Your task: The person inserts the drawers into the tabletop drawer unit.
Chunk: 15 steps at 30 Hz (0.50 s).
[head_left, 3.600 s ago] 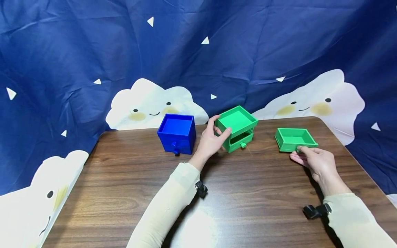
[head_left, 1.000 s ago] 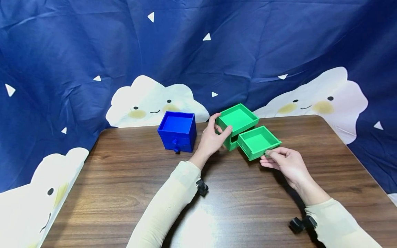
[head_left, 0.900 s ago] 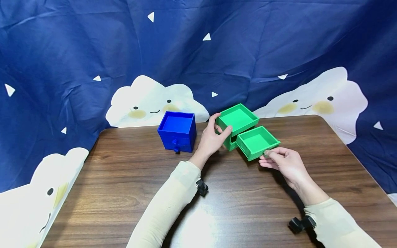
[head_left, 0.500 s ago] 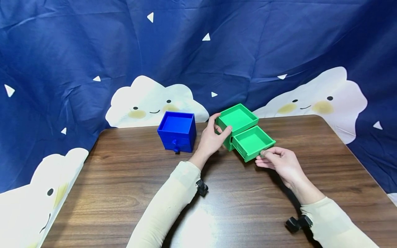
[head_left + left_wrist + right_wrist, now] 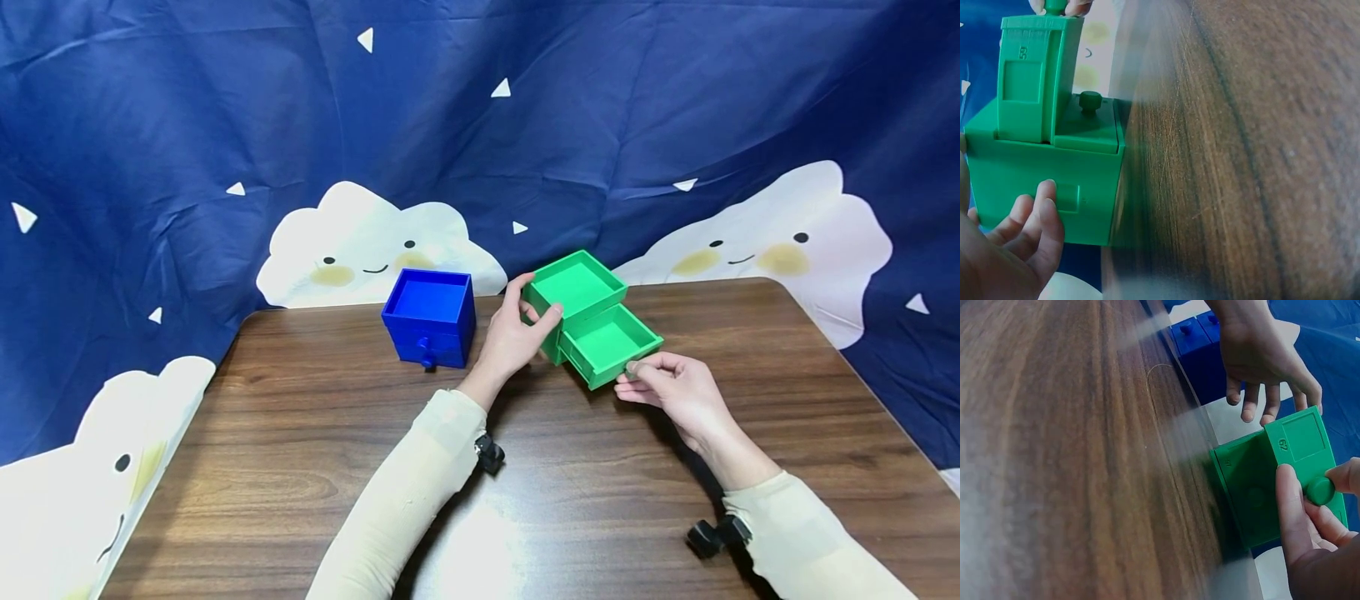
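A small green drawer cabinet (image 5: 577,287) with a tray-like top stands towards the back of the table. My left hand (image 5: 510,337) grips its left side, thumb near the front corner. A green drawer (image 5: 609,337) sticks out of the cabinet's upper slot, its rear part inside. At the drawer's front, my right hand (image 5: 682,396) pinches the round knob (image 5: 1320,490) between thumb and fingers. In the left wrist view, a second knob (image 5: 1090,102) marks the lower drawer, which sits flush. The inside of the upper slot is hidden.
Left of my left hand stands a similar blue drawer cabinet (image 5: 429,321), its drawers in. The brown wooden table (image 5: 300,467) meets a blue curtain (image 5: 570,125) with cloud prints at its back edge.
My right hand has carried the green drawer leftward from the table's right side to the cabinet and slid it partway into the upper slot. My left hand has stayed on the cabinet.
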Tool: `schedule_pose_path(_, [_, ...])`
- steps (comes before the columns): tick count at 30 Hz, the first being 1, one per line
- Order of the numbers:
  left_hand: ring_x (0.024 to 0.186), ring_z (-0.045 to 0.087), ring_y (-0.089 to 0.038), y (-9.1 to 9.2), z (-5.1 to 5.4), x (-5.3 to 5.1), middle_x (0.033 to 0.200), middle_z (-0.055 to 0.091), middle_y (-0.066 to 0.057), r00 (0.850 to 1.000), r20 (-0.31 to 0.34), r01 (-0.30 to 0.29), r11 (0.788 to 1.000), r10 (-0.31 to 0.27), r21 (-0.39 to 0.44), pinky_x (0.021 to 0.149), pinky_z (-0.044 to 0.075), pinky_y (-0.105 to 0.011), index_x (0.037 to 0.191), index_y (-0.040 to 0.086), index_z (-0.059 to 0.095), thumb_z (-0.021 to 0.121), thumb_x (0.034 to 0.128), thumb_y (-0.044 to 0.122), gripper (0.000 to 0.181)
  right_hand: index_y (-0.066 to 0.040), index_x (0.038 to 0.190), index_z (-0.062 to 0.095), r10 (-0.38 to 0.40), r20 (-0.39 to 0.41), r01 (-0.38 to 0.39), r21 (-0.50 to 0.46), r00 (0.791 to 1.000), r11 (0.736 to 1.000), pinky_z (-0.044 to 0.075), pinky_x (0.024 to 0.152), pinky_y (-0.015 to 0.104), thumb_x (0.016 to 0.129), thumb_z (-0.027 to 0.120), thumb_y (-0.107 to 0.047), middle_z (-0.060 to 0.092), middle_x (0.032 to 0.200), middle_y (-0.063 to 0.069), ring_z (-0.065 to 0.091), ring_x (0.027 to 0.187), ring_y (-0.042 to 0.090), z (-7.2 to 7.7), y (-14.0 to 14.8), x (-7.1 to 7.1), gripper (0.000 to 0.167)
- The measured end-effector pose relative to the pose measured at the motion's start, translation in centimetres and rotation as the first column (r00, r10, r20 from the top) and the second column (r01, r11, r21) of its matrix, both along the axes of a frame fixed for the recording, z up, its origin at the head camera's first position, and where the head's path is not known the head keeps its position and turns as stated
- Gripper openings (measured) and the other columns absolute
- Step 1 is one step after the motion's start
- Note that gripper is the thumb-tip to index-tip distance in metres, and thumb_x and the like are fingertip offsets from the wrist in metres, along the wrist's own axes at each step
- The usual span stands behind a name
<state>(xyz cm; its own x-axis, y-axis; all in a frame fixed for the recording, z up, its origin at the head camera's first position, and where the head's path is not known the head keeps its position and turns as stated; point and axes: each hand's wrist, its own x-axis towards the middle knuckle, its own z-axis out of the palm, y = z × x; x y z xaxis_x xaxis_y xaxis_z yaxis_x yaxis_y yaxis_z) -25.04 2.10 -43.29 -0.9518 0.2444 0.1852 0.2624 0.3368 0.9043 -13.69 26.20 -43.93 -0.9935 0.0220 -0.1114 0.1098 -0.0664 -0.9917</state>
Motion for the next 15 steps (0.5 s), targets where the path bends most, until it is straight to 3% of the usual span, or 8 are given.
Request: schedule_pose_path(15, [0.086, 0.061, -0.028, -0.01, 0.01, 0.02, 0.096, 0.061, -0.001, 1.0, -0.003, -0.005, 1.0, 0.005, -0.008, 0.073, 0.048, -0.029, 0.162, 0.026, 0.041, 0.069, 0.103, 0.046, 0.068, -0.001, 0.096, 0.072, -0.025, 0.027, 0.025, -0.009, 0.999, 1.0, 0.068, 0.079, 0.033, 0.103, 0.056, 0.004, 0.079, 0.085, 0.005, 0.081, 0.079, 0.015, 0.05, 0.12, -0.72, 0.019])
